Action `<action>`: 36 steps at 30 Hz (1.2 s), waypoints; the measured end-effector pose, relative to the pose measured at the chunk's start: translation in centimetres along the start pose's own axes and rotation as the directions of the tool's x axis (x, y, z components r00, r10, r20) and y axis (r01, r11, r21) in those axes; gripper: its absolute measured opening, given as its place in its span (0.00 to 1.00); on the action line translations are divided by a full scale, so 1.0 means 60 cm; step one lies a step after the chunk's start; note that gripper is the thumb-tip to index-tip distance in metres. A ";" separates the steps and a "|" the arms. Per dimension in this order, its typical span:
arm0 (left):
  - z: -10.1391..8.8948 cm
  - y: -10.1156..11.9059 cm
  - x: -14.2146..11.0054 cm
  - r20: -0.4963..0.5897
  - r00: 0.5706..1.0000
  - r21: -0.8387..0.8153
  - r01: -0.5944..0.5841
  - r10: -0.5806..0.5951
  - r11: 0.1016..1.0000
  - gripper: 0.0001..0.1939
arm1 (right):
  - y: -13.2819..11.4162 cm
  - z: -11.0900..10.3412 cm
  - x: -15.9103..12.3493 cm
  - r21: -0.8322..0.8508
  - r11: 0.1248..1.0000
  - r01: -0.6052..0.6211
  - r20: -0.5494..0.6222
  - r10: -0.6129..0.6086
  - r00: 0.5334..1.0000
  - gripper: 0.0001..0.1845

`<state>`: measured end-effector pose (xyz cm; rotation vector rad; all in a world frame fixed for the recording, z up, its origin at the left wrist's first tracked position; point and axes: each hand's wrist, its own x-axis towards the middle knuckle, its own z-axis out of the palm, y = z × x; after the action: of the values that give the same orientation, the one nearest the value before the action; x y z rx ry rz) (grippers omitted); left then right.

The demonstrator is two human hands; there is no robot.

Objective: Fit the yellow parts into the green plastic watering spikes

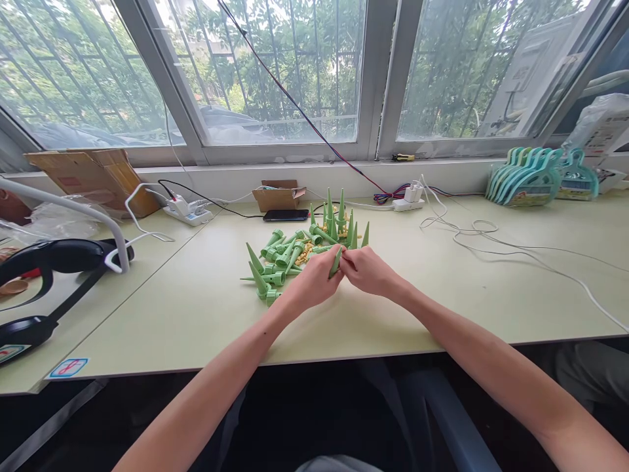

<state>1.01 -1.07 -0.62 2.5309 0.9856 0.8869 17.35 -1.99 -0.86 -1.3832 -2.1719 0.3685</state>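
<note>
One glossy black plastic headset with straps [73, 257] lies at my far left, beyond a seam in the pale yellow-green surface [491, 282]. Along the far edge from there, I see a creased brown cardboard box [88, 176], then a white plastic power strip [196, 215]. Well in from the front edge, slender green plastic spikes with ringed sockets [296, 251] lie heaped, a few tilting upward. Behind them, near the far edge, sit a small open brown cardboard box [280, 198] and a flat black phone [285, 215]. Tiny yellow pieces [307, 252] are scattered among the spikes. My left hand [320, 270] is at the heap's right side, its fingers curled around a tapered green plastic spike [335, 263], midway between the front and far edges. Just behind, more green spikes stand points up [341, 211]. My right hand [371, 270] meets the left, fingers folded inward; their tips are hidden, so I cannot tell whether they are pressed together or pinching something. Farther right, a thin white cable [535, 259] trails toward the right edge, and turquoise fan-shaped plastic pieces with handles [528, 177] stand in a row near the far right corner
</note>
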 end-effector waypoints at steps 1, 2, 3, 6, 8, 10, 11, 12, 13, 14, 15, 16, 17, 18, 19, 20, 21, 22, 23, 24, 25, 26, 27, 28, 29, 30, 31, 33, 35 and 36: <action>0.000 0.000 0.000 0.001 1.000 0.002 0.001 -0.001 1.000 0.11 | 0.000 0.000 0.000 0.000 1.000 0.001 0.001 -0.001 1.000 0.18; 0.000 0.000 0.000 0.003 1.000 0.005 0.003 -0.003 1.000 0.11 | 0.000 0.000 0.000 0.000 1.000 0.002 0.000 -0.002 1.000 0.18; 0.000 0.000 0.000 0.005 1.000 0.007 0.004 -0.004 1.000 0.11 | 0.000 0.000 0.000 0.002 1.000 0.004 -0.002 -0.004 1.000 0.18; 0.000 0.000 0.000 0.008 1.000 0.007 0.008 -0.008 1.000 0.11 | -0.001 -0.001 0.000 0.004 1.000 0.015 -0.006 -0.015 1.000 0.18; 0.000 0.000 0.000 0.009 1.000 0.004 0.011 -0.011 1.000 0.11 | -0.002 -0.002 0.000 0.000 1.000 0.014 -0.002 -0.014 1.000 0.18; 0.000 0.001 0.000 0.010 1.000 -0.003 0.012 -0.012 1.000 0.11 | -0.003 -0.002 0.000 -0.009 1.000 0.009 0.007 -0.008 1.000 0.18; 0.000 0.001 0.000 0.010 1.000 -0.006 0.012 -0.012 1.000 0.11 | -0.003 -0.003 -0.001 -0.014 1.000 0.007 0.013 -0.007 1.000 0.18; 0.000 0.000 0.000 0.012 1.000 -0.009 0.010 -0.010 1.000 0.11 | -0.003 -0.003 -0.001 -0.019 1.000 0.007 0.019 -0.007 1.000 0.18; 0.000 0.000 -0.001 0.014 1.000 -0.010 0.008 -0.008 1.000 0.10 | -0.004 -0.003 -0.001 -0.024 1.000 0.008 0.025 -0.007 1.000 0.18; 0.001 -0.001 -0.001 0.016 1.000 -0.011 0.006 -0.006 1.000 0.10 | -0.004 -0.004 -0.001 -0.029 1.000 0.008 0.031 -0.008 1.000 0.17; 0.001 -0.002 -0.001 0.020 1.000 -0.011 0.004 -0.004 1.000 0.10 | -0.005 -0.004 -0.001 -0.036 0.999 0.008 0.037 -0.006 0.999 0.17; 0.002 -0.003 -0.001 0.027 1.000 -0.014 0.002 -0.002 1.000 0.09 | -0.005 -0.004 -0.001 -0.046 0.999 0.006 0.045 -0.004 0.999 0.17; 0.002 -0.004 -0.001 0.034 0.999 -0.018 0.000 0.001 1.000 0.09 | -0.006 -0.005 -0.001 -0.058 0.998 0.007 0.056 -0.004 0.998 0.17; 0.002 -0.004 -0.001 0.043 0.999 -0.023 -0.004 0.005 1.000 0.09 | -0.006 -0.005 -0.002 -0.072 0.997 0.008 0.066 -0.003 0.998 0.17; 0.002 -0.005 -0.001 0.050 0.999 -0.028 -0.008 0.010 1.000 0.09 | -0.007 -0.005 -0.002 -0.086 0.996 0.012 0.075 -0.005 0.997 0.17; 0.002 -0.005 -0.001 0.059 0.998 -0.032 -0.013 0.015 0.999 0.09 | -0.007 -0.006 -0.002 -0.101 0.995 0.020 0.084 -0.012 0.996 0.17; 0.002 -0.005 -0.001 0.066 0.998 -0.032 -0.019 0.021 0.999 0.09 | -0.008 -0.006 -0.003 -0.115 0.993 0.031 0.090 -0.020 0.996 0.18; 0.002 -0.005 -0.001 0.072 0.997 -0.030 -0.025 0.027 0.999 0.10 | -0.009 -0.007 -0.004 -0.126 0.991 0.042 0.096 -0.030 0.995 0.18; 0.002 -0.005 -0.002 0.080 0.996 -0.027 -0.032 0.034 0.999 0.10 | -0.009 -0.007 -0.005 -0.135 0.989 0.052 0.100 -0.038 0.994 0.18; 0.002 -0.005 -0.002 0.088 0.995 -0.024 -0.038 0.040 0.999 0.10 | -0.009 -0.008 -0.006 -0.141 0.988 0.058 0.102 -0.044 0.994 0.18; 0.001 -0.004 -0.002 0.091 0.995 -0.023 -0.040 0.042 0.999 0.11 | -0.009 -0.008 -0.006 -0.138 0.989 0.060 0.095 -0.047 0.994 0.18; 0.001 -0.004 -0.002 0.087 0.996 -0.023 -0.035 0.037 0.999 0.12 | -0.009 -0.009 -0.007 -0.124 0.991 0.057 0.078 -0.048 0.996 0.18; 0.001 -0.004 -0.003 0.075 0.997 -0.025 -0.025 0.027 0.999 0.13 | -0.009 -0.010 -0.007 -0.096 0.994 0.054 0.053 -0.049 0.997 0.18; 0.000 -0.004 -0.003 0.059 0.998 -0.027 -0.012 0.013 1.000 0.14 | -0.009 -0.010 -0.006 -0.058 0.997 0.052 0.024 -0.050 0.998 0.17; 0.000 -0.004 -0.002 0.043 0.999 -0.029 0.002 0.000 1.000 0.14 | -0.008 -0.010 -0.006 -0.017 0.999 0.050 -0.005 -0.050 0.999 0.17; 0.000 -0.004 -0.002 0.030 1.000 -0.030 0.011 -0.010 0.999 0.15 | -0.007 -0.009 -0.005 0.026 0.998 0.052 -0.027 -0.052 0.998 0.17; 0.000 -0.004 -0.002 0.023 1.000 -0.030 0.014 -0.013 0.999 0.15 | -0.006 -0.008 -0.004 0.048 0.998 0.049 -0.042 -0.047 0.998 0.16; 0.001 -0.006 -0.001 0.023 1.000 -0.027 0.009 -0.008 1.000 0.16 | -0.003 -0.005 -0.002 0.069 0.997 0.047 -0.062 -0.043 0.997 0.16; 0.003 -0.009 -0.001 0.028 1.000 -0.027 0.002 -0.001 1.000 0.16 | -0.001 0.000 -0.001 0.090 0.995 0.048 -0.069 -0.042 0.997 0.16; 0.004 -0.010 -0.001 0.028 1.000 -0.029 -0.003 0.004 1.000 0.16 | 0.001 0.002 0.000 0.103 0.994 0.047 -0.076 -0.039 0.996 0.16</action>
<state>0.81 -0.68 -1.10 2.5145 0.9534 0.8581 17.33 -1.97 -0.96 -1.2706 -2.0881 0.4026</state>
